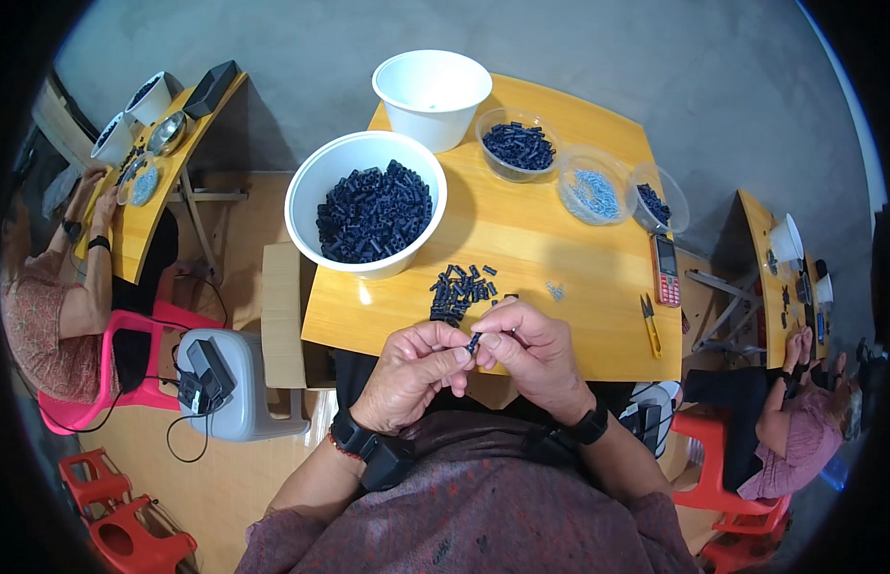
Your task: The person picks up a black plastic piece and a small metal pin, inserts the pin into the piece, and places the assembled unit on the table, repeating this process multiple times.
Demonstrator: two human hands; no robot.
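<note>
Close to the table's front edge, my two hands meet over a small dark cylindrical plastic part (473, 342). My left hand (411, 373) pinches it between thumb and forefinger. My right hand (536, 354) closes on its other end, the fingertips partly hiding it. Just beyond my hands lies a loose pile of similar dark parts (452, 292). A few small silvery pieces (556, 291) lie to the right of that pile. Farther left, a large white bucket (301, 206) is filled with many dark parts.
Behind stands another white bucket (397, 91). Clear tubs (493, 167) of dark parts and a tub (571, 210) of silvery pieces line the right side, near a red phone (666, 271) and yellow-handled snips (652, 330). Other people sit at tables (143, 234) left and right.
</note>
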